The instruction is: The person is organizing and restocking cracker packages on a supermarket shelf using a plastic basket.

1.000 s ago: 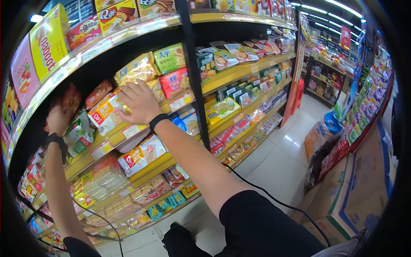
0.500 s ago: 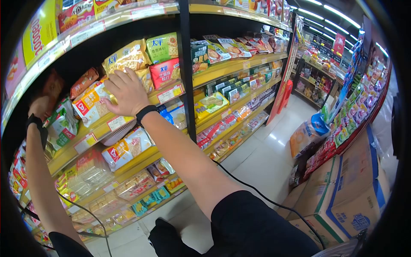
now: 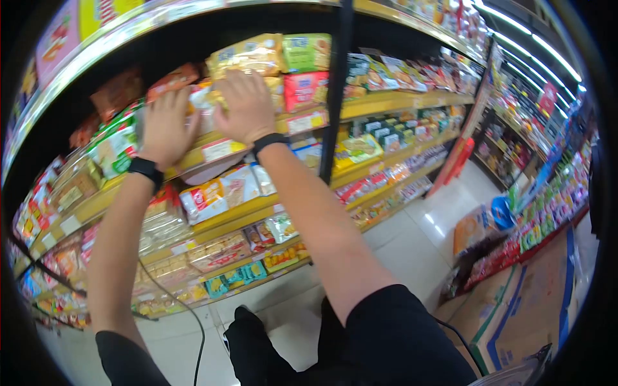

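Note:
On the upper snack shelf, my left hand (image 3: pixel 166 125) lies with fingers extended and thumb apart against an orange-and-white biscuit packet (image 3: pixel 205 103), which it largely covers. My right hand (image 3: pixel 246 106) is beside it. Its fingers are stretched over the front of the yellow cracker packets (image 3: pixel 248 55), and its thumb is near the orange-and-white packet. A green packet (image 3: pixel 308 53) sits on top of a red packet (image 3: pixel 306 90) to the right. Left of my left hand leans a green-and-white packet (image 3: pixel 114 145). Dark reddish packets (image 3: pixel 116 96) are behind. Motion blurs the fingertips.
A yellow shelf edge (image 3: pixel 257 134) with price tags runs below my hands, and a black upright post (image 3: pixel 336 96) divides the shelving. Lower shelves hold more snack packs. Cardboard boxes (image 3: pixel 531 302) stand at right, and a black cable (image 3: pixel 193 315) hangs near my legs.
My left hand has come out of the dark recess at left and moved right onto the orange-and-white packet. My right hand stays by the yellow packets. The view has shifted left.

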`<act>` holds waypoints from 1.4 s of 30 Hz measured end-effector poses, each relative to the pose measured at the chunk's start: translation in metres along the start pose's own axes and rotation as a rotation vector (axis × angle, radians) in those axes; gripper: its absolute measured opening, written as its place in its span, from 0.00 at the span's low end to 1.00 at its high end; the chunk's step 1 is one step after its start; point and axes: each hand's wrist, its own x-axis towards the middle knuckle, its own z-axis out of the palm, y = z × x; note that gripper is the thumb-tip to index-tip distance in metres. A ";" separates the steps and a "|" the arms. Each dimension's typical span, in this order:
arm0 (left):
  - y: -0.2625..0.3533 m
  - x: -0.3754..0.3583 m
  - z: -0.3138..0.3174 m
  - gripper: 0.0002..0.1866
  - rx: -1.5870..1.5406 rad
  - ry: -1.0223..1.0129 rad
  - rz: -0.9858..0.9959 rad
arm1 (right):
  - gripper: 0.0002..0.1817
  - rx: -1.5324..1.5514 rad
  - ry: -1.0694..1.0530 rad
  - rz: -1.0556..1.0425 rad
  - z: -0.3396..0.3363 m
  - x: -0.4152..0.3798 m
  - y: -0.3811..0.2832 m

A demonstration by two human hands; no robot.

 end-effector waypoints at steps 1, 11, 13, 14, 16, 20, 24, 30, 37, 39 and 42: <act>0.001 -0.006 -0.004 0.31 -0.008 -0.004 0.011 | 0.23 0.035 0.014 -0.008 0.001 0.000 0.000; -0.017 -0.030 -0.006 0.33 -0.058 0.202 -0.016 | 0.22 0.006 0.034 -0.032 -0.003 0.005 -0.004; -0.018 -0.032 -0.006 0.33 -0.090 0.212 -0.029 | 0.22 0.005 0.042 -0.054 -0.001 0.005 -0.003; -0.018 -0.033 -0.006 0.32 -0.129 0.222 -0.025 | 0.22 -0.009 0.055 -0.064 0.000 0.005 -0.002; -0.018 -0.035 -0.003 0.31 -0.144 0.280 -0.019 | 0.21 -0.004 0.047 -0.072 0.004 0.004 0.000; -0.021 -0.036 0.003 0.30 -0.115 0.288 -0.027 | 0.21 -0.013 0.083 -0.093 0.008 0.002 0.003; -0.022 -0.036 0.005 0.29 -0.126 0.304 -0.015 | 0.19 -0.006 0.150 -0.119 0.012 0.002 0.006; -0.022 -0.037 0.009 0.28 -0.126 0.302 -0.036 | 0.20 0.003 0.190 -0.141 0.017 0.002 0.009; -0.025 -0.037 0.011 0.28 -0.099 0.283 -0.050 | 0.18 0.021 0.209 -0.115 0.013 0.002 0.004; -0.025 -0.036 0.012 0.28 -0.097 0.315 -0.035 | 0.18 0.049 0.222 -0.115 0.015 0.002 0.005; -0.024 -0.036 0.013 0.27 -0.089 0.349 -0.028 | 0.18 0.032 0.233 -0.119 0.017 0.002 0.005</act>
